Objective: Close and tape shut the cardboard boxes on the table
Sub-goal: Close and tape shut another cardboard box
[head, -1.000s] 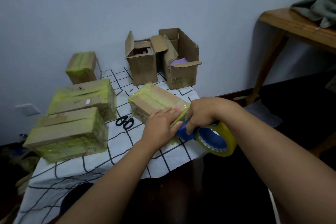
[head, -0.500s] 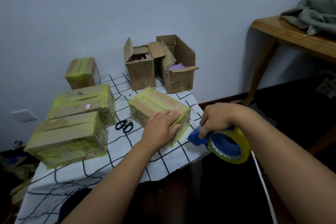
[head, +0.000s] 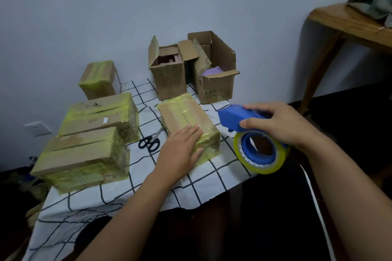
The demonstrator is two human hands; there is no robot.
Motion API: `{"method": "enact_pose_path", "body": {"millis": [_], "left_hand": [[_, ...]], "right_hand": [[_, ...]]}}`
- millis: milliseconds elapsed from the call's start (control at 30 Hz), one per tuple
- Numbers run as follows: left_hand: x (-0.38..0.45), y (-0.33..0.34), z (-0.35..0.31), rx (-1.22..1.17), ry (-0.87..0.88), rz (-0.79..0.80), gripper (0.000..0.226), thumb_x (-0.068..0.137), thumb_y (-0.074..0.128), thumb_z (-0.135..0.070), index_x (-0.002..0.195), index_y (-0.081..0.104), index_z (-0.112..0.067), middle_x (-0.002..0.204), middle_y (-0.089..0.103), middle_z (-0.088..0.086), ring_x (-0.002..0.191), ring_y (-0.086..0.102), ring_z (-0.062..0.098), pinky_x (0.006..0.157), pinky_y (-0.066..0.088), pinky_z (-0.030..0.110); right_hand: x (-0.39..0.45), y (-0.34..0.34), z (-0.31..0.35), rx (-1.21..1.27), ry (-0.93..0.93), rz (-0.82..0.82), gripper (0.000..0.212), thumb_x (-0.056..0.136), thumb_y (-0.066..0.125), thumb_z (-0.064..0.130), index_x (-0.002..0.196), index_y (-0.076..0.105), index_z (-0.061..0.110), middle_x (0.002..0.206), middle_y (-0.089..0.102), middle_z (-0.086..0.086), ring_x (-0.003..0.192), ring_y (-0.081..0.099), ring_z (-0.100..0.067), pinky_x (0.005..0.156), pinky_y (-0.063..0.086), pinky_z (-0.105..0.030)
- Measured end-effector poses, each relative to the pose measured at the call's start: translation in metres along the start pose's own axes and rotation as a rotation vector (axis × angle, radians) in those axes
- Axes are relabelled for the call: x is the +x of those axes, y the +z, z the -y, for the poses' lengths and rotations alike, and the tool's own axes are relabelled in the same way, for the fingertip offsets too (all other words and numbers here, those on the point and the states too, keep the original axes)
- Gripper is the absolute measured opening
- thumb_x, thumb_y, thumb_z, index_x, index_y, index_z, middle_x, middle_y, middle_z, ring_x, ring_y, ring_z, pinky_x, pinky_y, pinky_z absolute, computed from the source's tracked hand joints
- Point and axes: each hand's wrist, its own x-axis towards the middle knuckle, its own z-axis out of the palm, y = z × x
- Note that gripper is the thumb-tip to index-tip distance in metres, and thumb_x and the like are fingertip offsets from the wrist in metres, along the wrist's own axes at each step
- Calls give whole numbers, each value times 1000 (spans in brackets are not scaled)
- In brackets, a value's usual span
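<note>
Left hand (head: 182, 150) lies flat, fingers straight, on the near end of the taped box (head: 187, 122) mid-table. Right hand (head: 280, 125) grips the blue tape dispenser (head: 235, 116) with its yellow roll (head: 263, 154), held just right of that box. Checked cloth (head: 212, 180) covers the table. Three more taped boxes (head: 84, 150) sit left, two open boxes (head: 214, 70) by the pale wall (head: 127, 6), scissors (head: 149, 143) between. Wooden table (head: 347, 21) far right; dark floor.

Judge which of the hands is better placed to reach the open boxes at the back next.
Probably left. The left hand lies flat and free on the taped box, below the open boxes. The right hand grips the tape dispenser.
</note>
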Motion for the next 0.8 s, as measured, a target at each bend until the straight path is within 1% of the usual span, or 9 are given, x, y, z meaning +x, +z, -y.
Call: {"method": "enact_pose_path", "body": {"millis": [67, 133, 200, 267, 300, 400, 533, 700, 800], "left_hand": [[1, 2, 0, 23, 13, -11, 61, 91, 65, -41, 144, 49, -15, 150, 46, 3, 142, 39, 23, 117, 26, 42], [0, 4, 0, 35, 14, -34, 60, 86, 73, -37, 138, 55, -13, 145, 53, 5, 136, 46, 26, 112, 33, 44], [1, 5, 0, 43, 9, -51, 58, 84, 75, -36, 135, 58, -13, 142, 56, 5, 133, 50, 27, 110, 35, 44], [2, 7, 1, 44, 6, -71, 56, 86, 71, -43, 133, 60, -15, 140, 57, 4, 131, 52, 26, 109, 36, 43], [2, 8, 1, 43, 0, -85, 55, 88, 64, -49, 131, 61, -15, 139, 59, 3, 130, 53, 25, 108, 37, 43], [3, 9, -3, 20, -32, -124, 57, 89, 45, -58, 121, 67, -16, 130, 65, 2, 122, 60, 23, 103, 45, 43], [4, 13, -8, 18, -44, -176, 50, 87, 51, -52, 115, 70, -16, 124, 68, 2, 118, 62, 23, 98, 50, 44], [3, 12, -7, 41, -50, -147, 51, 89, 56, -53, 122, 66, -16, 129, 65, 3, 123, 59, 23, 103, 44, 44], [2, 7, -6, 58, -22, -61, 58, 91, 62, -49, 139, 53, -17, 146, 52, 2, 138, 43, 21, 114, 28, 40]], "right_hand": [[11, 12, -3, 12, -6, -108, 61, 79, 78, 49, 135, 61, 34, 117, 59, 11, 94, 57, -8, 81, 43, -26], [23, 28, -9, -20, 16, -194, 66, 81, 75, 51, 141, 55, 32, 120, 59, 7, 91, 56, -11, 78, 44, -29], [35, 45, -16, -68, 36, -247, 69, 82, 72, 55, 144, 51, 31, 129, 59, 1, 101, 56, -15, 83, 47, -33], [42, 61, -22, -98, 53, -271, 71, 84, 68, 57, 146, 48, 29, 130, 58, -1, 111, 56, -20, 92, 48, -38], [44, 68, -25, -111, 63, -277, 71, 86, 66, 58, 147, 46, 29, 130, 57, -1, 114, 55, -21, 94, 48, -40], [44, 83, -30, -162, 79, -293, 70, 90, 59, 59, 150, 40, 30, 131, 52, 0, 114, 55, -22, 94, 48, -42], [46, 90, -29, -255, 80, -275, 68, 93, 54, 59, 151, 35, 30, 135, 48, 0, 113, 56, -27, 87, 45, -39], [47, 90, -27, -297, 77, -258, 67, 94, 51, 58, 152, 33, 29, 136, 47, -2, 112, 56, -28, 85, 47, -39], [47, 90, -28, -305, 80, -247, 67, 95, 50, 59, 152, 32, 29, 137, 46, -2, 113, 56, -29, 84, 46, -38]]}}
